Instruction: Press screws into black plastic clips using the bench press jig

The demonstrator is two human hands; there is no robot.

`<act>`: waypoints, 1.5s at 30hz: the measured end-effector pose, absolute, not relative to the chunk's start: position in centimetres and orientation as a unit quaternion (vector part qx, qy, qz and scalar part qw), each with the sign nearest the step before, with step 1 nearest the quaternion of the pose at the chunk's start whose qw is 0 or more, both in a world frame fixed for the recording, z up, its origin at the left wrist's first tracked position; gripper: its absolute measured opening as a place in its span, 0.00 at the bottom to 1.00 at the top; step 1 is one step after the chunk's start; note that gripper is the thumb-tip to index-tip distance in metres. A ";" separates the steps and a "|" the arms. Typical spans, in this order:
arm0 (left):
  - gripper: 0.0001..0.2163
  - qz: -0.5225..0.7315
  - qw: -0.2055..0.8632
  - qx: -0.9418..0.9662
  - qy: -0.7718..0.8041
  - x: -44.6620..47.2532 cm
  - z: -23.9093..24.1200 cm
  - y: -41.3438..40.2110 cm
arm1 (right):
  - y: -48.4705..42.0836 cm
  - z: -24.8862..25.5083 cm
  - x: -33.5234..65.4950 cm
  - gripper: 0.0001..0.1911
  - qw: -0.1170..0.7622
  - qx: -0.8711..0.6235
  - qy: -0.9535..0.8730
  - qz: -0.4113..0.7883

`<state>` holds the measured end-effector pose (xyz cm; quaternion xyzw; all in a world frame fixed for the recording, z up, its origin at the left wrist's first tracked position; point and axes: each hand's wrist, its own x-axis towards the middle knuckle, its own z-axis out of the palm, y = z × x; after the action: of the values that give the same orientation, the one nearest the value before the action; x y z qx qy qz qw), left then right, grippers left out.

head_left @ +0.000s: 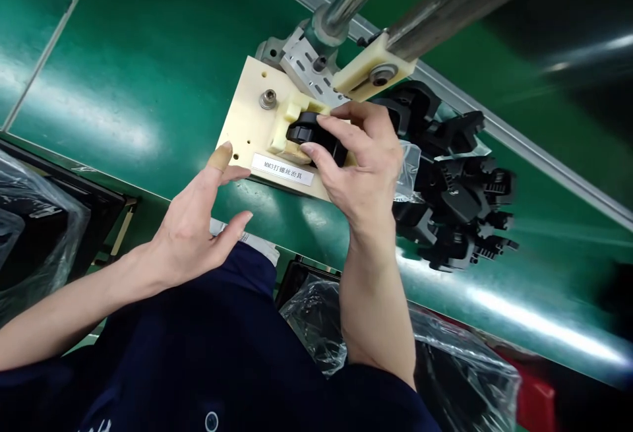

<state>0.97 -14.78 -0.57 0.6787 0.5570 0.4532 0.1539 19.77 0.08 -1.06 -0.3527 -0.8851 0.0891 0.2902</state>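
Note:
My right hand [363,155] grips a black plastic part [309,130] between thumb and fingers. That part sits in the raised cream-coloured nest [284,142] of a fixture plate [237,112], and my fingers hide its right side. A white label [281,169] with printed characters runs along the plate's front edge. My left hand [198,217] is open at the plate's left front corner, thumb and fingers apart, holding nothing. A yellowish covering wraps one of its fingertips.
Several black plastic parts [452,198] lie heaped right of the fixture, with clear plastic bags among them. A metal post [341,6] and a slotted bracket [378,72] stand behind the plate. Below the green bench [163,56] are plastic-lined bins [316,320].

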 end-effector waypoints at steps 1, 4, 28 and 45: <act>0.34 0.453 0.152 0.681 0.555 0.9 -0.7 -14.6 | -0.1 -0.8 19.9 0.12 0.293 -0.350 -0.886 0.083; 0.34 0.451 0.129 0.690 0.552 0.6 -1.3 -14.1 | -0.6 0.5 21.2 0.06 0.330 -0.373 -0.866 0.040; 0.34 0.412 0.075 0.708 0.570 0.7 -3.0 -14.4 | 1.4 0.1 28.8 0.06 0.001 -0.695 -0.712 0.102; 0.36 0.458 0.116 0.724 0.503 4.0 -0.7 -13.2 | -1.5 -1.2 31.3 0.05 0.404 -0.628 -0.608 0.270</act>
<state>4.04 -13.21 -0.69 0.7242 0.5028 0.4575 0.1160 31.34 -1.51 -1.23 -0.6278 -0.6082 0.2700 0.4039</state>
